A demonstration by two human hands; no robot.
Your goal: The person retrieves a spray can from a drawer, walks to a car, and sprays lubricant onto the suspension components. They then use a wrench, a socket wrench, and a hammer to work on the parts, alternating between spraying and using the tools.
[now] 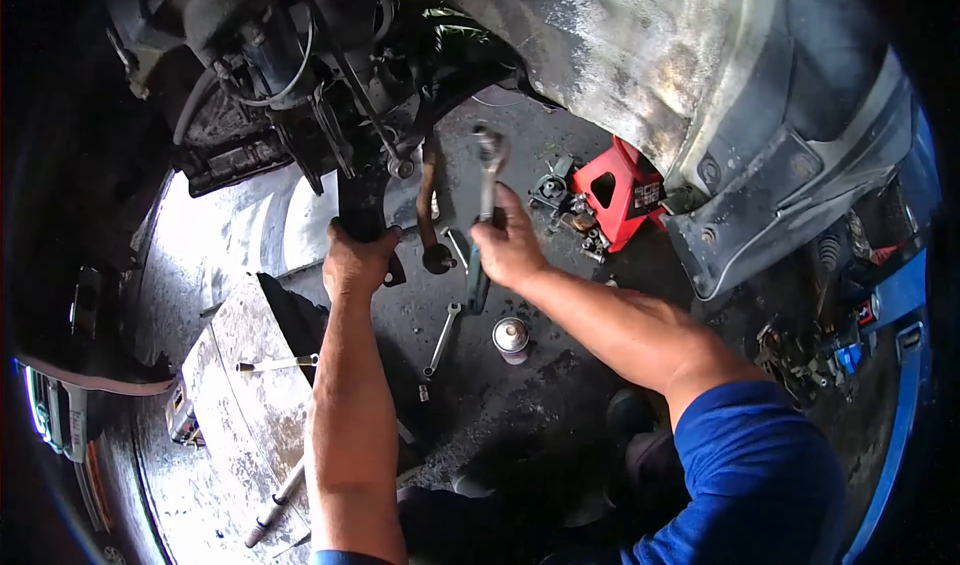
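Under the raised vehicle, my left hand (pixel 355 257) is closed around the lower end of a dark metal arm (pixel 362 200) that hangs from the vehicle's underside. To its right, my right hand (pixel 508 240) grips a ratchet wrench (pixel 488 187) by its dark handle, its blurred head pointing up and away from me. The ratchet is apart from the metal arm. Between the hands hangs a rusty brown rod (pixel 428 190) with a dark round end. Below the hands, a combination wrench (pixel 443 340) lies on the dark floor beside a spray can (pixel 510 337) standing upright.
A red jack stand (pixel 618 193) stands at the right, with greasy parts (pixel 552 190) beside it. Overhead at the right is a fender panel (pixel 640 55). On a worn board (pixel 245 365) at the left lies a socket tool (pixel 278 363). More parts (pixel 800 360) lie far right.
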